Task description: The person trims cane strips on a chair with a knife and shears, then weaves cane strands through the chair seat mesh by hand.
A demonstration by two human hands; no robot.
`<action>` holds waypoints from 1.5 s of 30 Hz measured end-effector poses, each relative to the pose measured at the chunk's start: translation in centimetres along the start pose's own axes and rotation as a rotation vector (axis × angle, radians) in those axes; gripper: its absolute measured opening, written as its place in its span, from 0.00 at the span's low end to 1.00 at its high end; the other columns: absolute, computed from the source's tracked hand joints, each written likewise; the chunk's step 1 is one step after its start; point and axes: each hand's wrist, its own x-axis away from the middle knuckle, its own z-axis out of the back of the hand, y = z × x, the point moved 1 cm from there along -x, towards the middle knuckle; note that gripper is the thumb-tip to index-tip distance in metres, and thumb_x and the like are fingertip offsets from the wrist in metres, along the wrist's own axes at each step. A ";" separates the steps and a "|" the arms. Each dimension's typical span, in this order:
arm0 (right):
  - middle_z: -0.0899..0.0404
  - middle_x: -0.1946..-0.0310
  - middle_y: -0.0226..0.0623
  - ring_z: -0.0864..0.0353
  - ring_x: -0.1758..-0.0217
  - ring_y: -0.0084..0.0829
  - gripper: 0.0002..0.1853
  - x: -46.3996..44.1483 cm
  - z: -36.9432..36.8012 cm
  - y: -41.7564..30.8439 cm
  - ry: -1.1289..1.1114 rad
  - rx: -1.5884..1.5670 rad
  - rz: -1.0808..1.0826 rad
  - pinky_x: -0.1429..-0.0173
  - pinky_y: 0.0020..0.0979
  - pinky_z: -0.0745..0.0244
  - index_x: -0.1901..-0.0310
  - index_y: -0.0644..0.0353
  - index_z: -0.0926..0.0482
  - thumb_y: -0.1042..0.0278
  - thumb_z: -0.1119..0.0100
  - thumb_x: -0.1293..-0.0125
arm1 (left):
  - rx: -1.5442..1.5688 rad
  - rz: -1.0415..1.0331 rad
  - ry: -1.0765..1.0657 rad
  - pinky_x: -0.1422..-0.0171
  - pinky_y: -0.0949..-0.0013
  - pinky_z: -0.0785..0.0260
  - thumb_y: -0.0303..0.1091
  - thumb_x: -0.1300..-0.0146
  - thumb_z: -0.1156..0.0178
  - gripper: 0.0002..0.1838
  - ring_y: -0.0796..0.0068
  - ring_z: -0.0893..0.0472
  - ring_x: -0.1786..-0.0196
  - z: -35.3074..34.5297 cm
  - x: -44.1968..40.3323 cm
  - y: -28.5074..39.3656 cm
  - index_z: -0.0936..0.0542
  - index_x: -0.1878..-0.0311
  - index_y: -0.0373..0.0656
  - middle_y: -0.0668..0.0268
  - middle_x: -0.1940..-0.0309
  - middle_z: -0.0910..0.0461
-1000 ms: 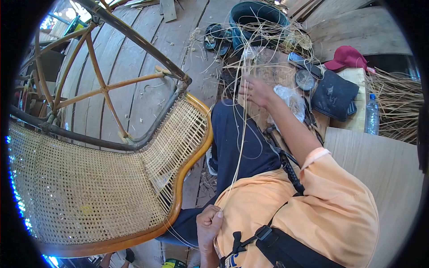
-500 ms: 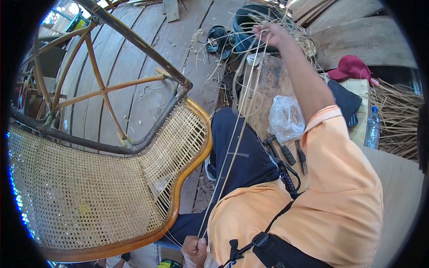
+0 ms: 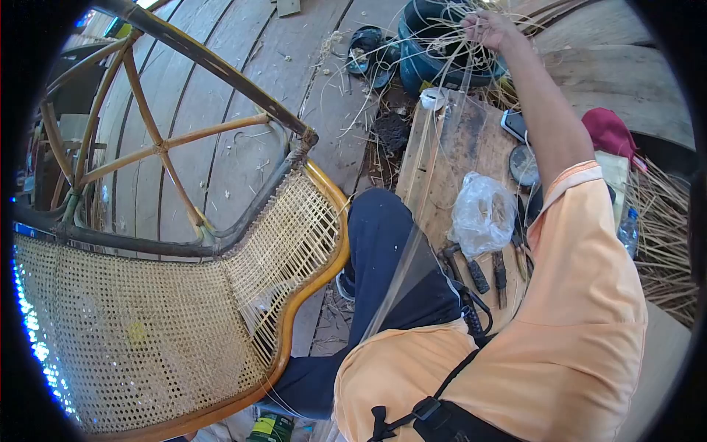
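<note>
My right hand [image 3: 486,31] is stretched out over a blue-green bucket [image 3: 414,66], its fingers closed on a thin cane strand. Motion blurs the strand [image 3: 409,276], which runs down across my dark trousers toward my waist. Loose cane strands [image 3: 442,46] spill over the bucket's rim around this hand. My left hand is out of the picture. At the left stands a rattan chair frame with a woven cane panel [image 3: 147,324] edged by a glossy bent pole [image 3: 294,306]. Near the pole's curve, the weave [image 3: 283,236] looks more open.
A wooden board [image 3: 453,147] bears a clear plastic bag [image 3: 482,214], a hammer [image 3: 464,269] and other hand tools. A phone [image 3: 513,125], a red cap [image 3: 610,132], a bottle [image 3: 628,232] and cane bundles [image 3: 666,236] lie to the right. Dark sandals [image 3: 364,51] rest on the planks.
My right hand has moved a little right and up across the view, and the strand now shows as a blur. My left hand, earlier closed on strands at the bottom, has left the view.
</note>
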 end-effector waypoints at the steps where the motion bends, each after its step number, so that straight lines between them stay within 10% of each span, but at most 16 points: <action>1: 0.22 0.65 0.48 0.20 0.68 0.41 0.14 -1.9 0.5 -0.6 -0.023 0.030 0.034 0.68 0.41 0.23 0.54 0.65 0.28 0.63 0.53 0.33 | -0.003 0.012 -0.014 0.72 0.63 0.39 0.32 0.36 0.45 0.13 0.63 0.31 0.77 0.0 0.0 0.2 0.29 0.76 0.37 0.59 0.80 0.30; 5: 0.22 0.73 0.47 0.20 0.71 0.44 0.11 -1.2 2.5 -5.8 -0.030 0.106 0.205 0.71 0.49 0.26 0.58 0.58 0.25 0.66 0.53 0.38 | -0.001 0.045 -0.051 0.72 0.65 0.39 0.32 0.36 0.45 0.12 0.66 0.31 0.76 0.1 0.1 1.2 0.28 0.74 0.36 0.60 0.80 0.29; 7: 0.20 0.71 0.47 0.20 0.69 0.46 0.11 5.8 -3.8 -8.3 0.420 0.045 0.435 0.66 0.48 0.25 0.61 0.61 0.23 0.66 0.51 0.40 | 0.010 0.063 -0.055 0.72 0.66 0.39 0.32 0.36 0.45 0.12 0.68 0.31 0.76 0.2 0.1 1.9 0.28 0.73 0.36 0.61 0.79 0.29; 9: 0.24 0.68 0.44 0.20 0.68 0.41 0.16 4.1 2.8 -6.4 -0.336 0.243 0.398 0.70 0.38 0.25 0.54 0.62 0.27 0.59 0.49 0.36 | 0.016 0.074 -0.064 0.72 0.67 0.39 0.32 0.36 0.45 0.11 0.69 0.30 0.76 0.3 0.3 2.2 0.27 0.73 0.36 0.62 0.79 0.29; 11: 0.27 0.68 0.40 0.21 0.68 0.37 0.21 4.0 4.5 -4.3 -0.303 0.530 0.236 0.74 0.31 0.27 0.50 0.61 0.29 0.52 0.45 0.37 | 0.025 0.073 -0.072 0.72 0.68 0.39 0.32 0.36 0.45 0.11 0.71 0.30 0.76 0.2 0.3 2.5 0.27 0.72 0.36 0.63 0.79 0.29; 14: 0.29 0.70 0.36 0.22 0.69 0.32 0.29 7.8 -1.5 0.0 0.477 0.992 -0.040 0.77 0.28 0.31 0.51 0.59 0.29 0.41 0.40 0.44 | 0.045 0.077 -0.075 0.71 0.69 0.39 0.32 0.36 0.45 0.10 0.73 0.30 0.76 0.4 0.5 2.7 0.26 0.71 0.36 0.64 0.79 0.28; 16: 0.29 0.70 0.35 0.22 0.69 0.28 0.34 11.8 -3.6 0.3 0.365 1.317 -0.057 0.77 0.26 0.33 0.54 0.61 0.30 0.34 0.39 0.47 | 0.062 0.079 -0.073 0.71 0.70 0.39 0.32 0.36 0.46 0.10 0.74 0.30 0.75 0.5 0.4 3.2 0.26 0.70 0.36 0.64 0.79 0.28; 25: 0.28 0.87 0.28 0.32 0.88 0.20 0.26 30.3 -9.6 -0.6 0.257 1.240 -0.257 0.84 0.22 0.38 0.72 0.60 0.26 0.39 0.41 0.43 | 0.532 0.203 0.148 0.71 0.75 0.38 0.32 0.36 0.46 0.09 0.81 0.30 0.75 6.3 -3.6 9.8 0.23 0.66 0.35 0.68 0.78 0.27; 28: 0.20 0.74 0.33 0.20 0.73 0.22 0.11 36.7 -12.9 8.2 -0.279 1.111 -0.101 0.73 0.24 0.27 0.64 0.60 0.19 0.61 0.41 0.42 | 0.912 0.135 0.261 0.70 0.71 0.37 0.30 0.38 0.47 0.08 0.74 0.29 0.76 6.3 -5.4 13.3 0.24 0.67 0.34 0.64 0.81 0.28; 29: 0.18 0.67 0.33 0.19 0.68 0.23 0.12 38.6 -12.8 14.5 -0.674 0.556 -0.004 0.63 0.25 0.23 0.60 0.62 0.18 0.62 0.42 0.38 | 0.837 0.013 0.236 0.70 0.72 0.37 0.31 0.36 0.48 0.08 0.76 0.29 0.76 6.0 -5.6 14.2 0.24 0.64 0.34 0.64 0.80 0.28; 32: 0.19 0.58 0.35 0.21 0.55 0.24 0.19 47.4 -21.8 24.2 -1.203 0.554 -0.543 0.52 0.29 0.24 0.48 0.64 0.23 0.59 0.41 0.35 | 0.733 -0.249 0.125 0.71 0.75 0.39 0.33 0.33 0.51 0.11 0.81 0.32 0.76 5.1 -6.0 16.7 0.24 0.60 0.35 0.68 0.77 0.29; 33: 0.19 0.60 0.34 0.21 0.56 0.23 0.19 50.2 -23.3 27.3 -1.309 0.361 -0.386 0.53 0.29 0.25 0.48 0.63 0.24 0.59 0.42 0.35 | 0.780 -0.265 0.061 0.73 0.77 0.41 0.32 0.32 0.52 0.10 0.84 0.34 0.76 5.5 -5.8 17.8 0.24 0.61 0.35 0.70 0.76 0.30; 39: 0.20 0.68 0.35 0.20 0.64 0.25 0.09 52.6 -26.9 26.0 -0.932 -0.243 -0.777 0.56 0.28 0.23 0.57 0.60 0.26 0.66 0.43 0.35 | 0.944 -0.207 -0.055 0.78 0.81 0.47 0.34 0.33 0.49 0.10 0.88 0.39 0.81 4.0 -8.2 14.2 0.25 0.65 0.37 0.75 0.81 0.34; 45: 0.21 0.72 0.34 0.19 0.67 0.27 0.05 44.4 -27.7 22.7 -0.474 -0.277 -0.313 0.65 0.26 0.23 0.64 0.60 0.27 0.69 0.49 0.32 | 1.105 -0.029 -0.127 0.72 0.82 0.43 0.33 0.37 0.44 0.08 0.88 0.36 0.76 3.5 -8.3 7.8 0.22 0.64 0.38 0.76 0.80 0.32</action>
